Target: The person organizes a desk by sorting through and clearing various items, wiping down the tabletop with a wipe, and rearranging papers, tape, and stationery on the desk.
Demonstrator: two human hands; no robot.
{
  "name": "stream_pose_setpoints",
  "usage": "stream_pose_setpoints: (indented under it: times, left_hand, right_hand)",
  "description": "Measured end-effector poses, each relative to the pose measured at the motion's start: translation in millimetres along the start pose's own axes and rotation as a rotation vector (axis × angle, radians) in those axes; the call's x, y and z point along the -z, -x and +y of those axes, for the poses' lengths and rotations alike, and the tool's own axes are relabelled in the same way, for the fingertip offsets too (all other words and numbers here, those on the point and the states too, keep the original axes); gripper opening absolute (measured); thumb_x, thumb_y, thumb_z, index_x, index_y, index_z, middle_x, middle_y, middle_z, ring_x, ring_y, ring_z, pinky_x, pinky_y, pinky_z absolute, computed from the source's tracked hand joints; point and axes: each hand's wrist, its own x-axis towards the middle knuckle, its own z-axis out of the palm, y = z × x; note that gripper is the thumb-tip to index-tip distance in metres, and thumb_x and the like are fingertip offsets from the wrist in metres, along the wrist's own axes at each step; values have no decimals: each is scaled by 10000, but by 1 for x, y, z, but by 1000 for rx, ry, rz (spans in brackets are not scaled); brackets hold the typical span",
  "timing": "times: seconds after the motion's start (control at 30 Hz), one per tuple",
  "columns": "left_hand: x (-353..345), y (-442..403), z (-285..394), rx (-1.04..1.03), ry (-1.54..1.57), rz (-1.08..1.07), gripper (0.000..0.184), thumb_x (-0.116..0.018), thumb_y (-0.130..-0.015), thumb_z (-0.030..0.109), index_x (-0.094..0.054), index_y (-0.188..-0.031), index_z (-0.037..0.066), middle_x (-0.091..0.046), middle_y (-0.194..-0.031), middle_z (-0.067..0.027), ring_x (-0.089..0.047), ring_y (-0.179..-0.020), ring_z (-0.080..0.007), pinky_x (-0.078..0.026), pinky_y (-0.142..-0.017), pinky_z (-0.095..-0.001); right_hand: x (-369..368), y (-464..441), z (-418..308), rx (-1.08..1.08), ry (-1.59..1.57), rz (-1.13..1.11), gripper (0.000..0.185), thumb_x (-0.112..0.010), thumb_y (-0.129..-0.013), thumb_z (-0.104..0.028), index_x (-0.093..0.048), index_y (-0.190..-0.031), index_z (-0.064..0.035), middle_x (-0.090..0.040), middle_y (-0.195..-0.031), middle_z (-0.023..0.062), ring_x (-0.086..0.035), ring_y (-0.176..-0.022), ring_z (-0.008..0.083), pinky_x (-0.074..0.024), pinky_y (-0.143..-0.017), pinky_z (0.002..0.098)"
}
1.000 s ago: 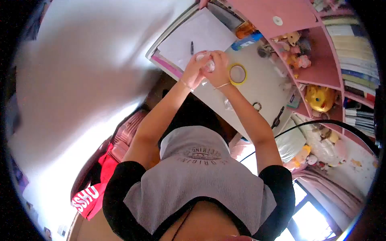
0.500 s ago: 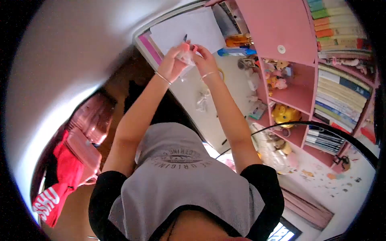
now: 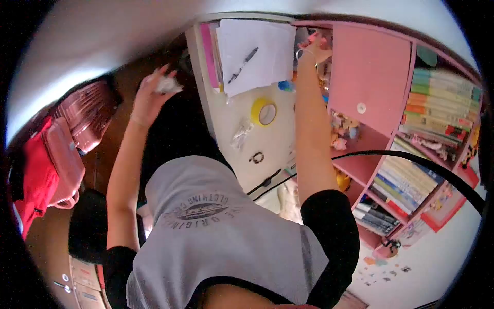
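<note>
My left hand (image 3: pixel 149 98) is off the desk's left side, its fingers closed around a crumpled whitish plastic wrapper (image 3: pixel 167 85). At the far right end of the desk, my right hand (image 3: pixel 321 51) reaches into the space beside the pink cabinet. A small pink object (image 3: pixel 315 38) shows at its fingers, its kind too blurred to tell. On the desk, a black pen (image 3: pixel 243 65) lies across white paper sheets (image 3: pixel 267 41). Nearer me are a yellow roll of tape (image 3: pixel 264 112), a crumpled clear plastic bag (image 3: pixel 241 135) and a dark beaded loop (image 3: pixel 256 157).
A pink shelf unit (image 3: pixel 370 67) with books (image 3: pixel 437 103) and small figurines (image 3: pixel 342 129) lines the desk's right side. A black cable (image 3: pixel 401 153) arcs across the view. Pink suitcases (image 3: pixel 85 116) stand on the floor to the left.
My hands were together over the paper and have parted. The left moved left off the desk with the wrapper; the right moved right to the cabinet. The pen and tape are now uncovered.
</note>
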Motion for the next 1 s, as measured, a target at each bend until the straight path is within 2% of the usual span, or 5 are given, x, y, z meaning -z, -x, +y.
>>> stream_pose_setpoints:
  times: [0.47, 0.6, 0.7, 0.9, 1.0]
  left_hand:
    - [93, 143, -17, -37, -68, 531, 259, -532, -897, 251, -430, -1062, 79, -423, -1302, -111, -427, -1200, -285, -418, -913, -536]
    - [86, 124, -19, -29, -79, 459, 257, -532, -897, 251, -428, -1055, 77, -427, -1302, -104, -435, -1193, -282, -416, -918, -527]
    - [74, 110, -11, -34, -92, 441, 263, -541, -892, 255, -435, -1049, 73, -442, -1288, -100, -436, -1194, -280, -416, -922, -508]
    - [75, 102, 5, -71, -140, 407, 284, -551, -886, 261, -457, -1056, 54, -450, -1275, -107, -445, -1186, -279, -417, -921, -515]
    - [82, 100, 9, -72, -147, 415, 271, -549, -887, 251, -464, -1050, 53, -465, -1259, -108, -450, -1180, -279, -419, -916, -522]
  right_hand:
    - [-31, -122, 58, 358, 1351, 176, 339, -615, -780, -211, -533, -1017, 17, -619, -960, 141, -616, -826, 251, -493, -662, 346]
    - [-36, -57, 17, 218, 875, 189, 425, -682, -727, -129, -487, -1041, 82, -513, -1095, 201, -516, -1001, 329, -421, -866, 430]
    - [-19, -62, 105, 512, 607, 419, 409, -670, -704, -192, -462, -1006, -11, -463, -1123, 161, -495, -892, 254, -433, -764, 382]
    - [7, -27, 99, 148, 559, 860, 463, -708, -637, -100, -450, -989, 53, -453, -1146, 197, -525, -861, 306, -457, -724, 408]
    - [25, -24, 74, 251, 673, 649, 371, -693, -669, -126, -502, -928, 57, -525, -1056, 192, -551, -806, 299, -469, -717, 402]
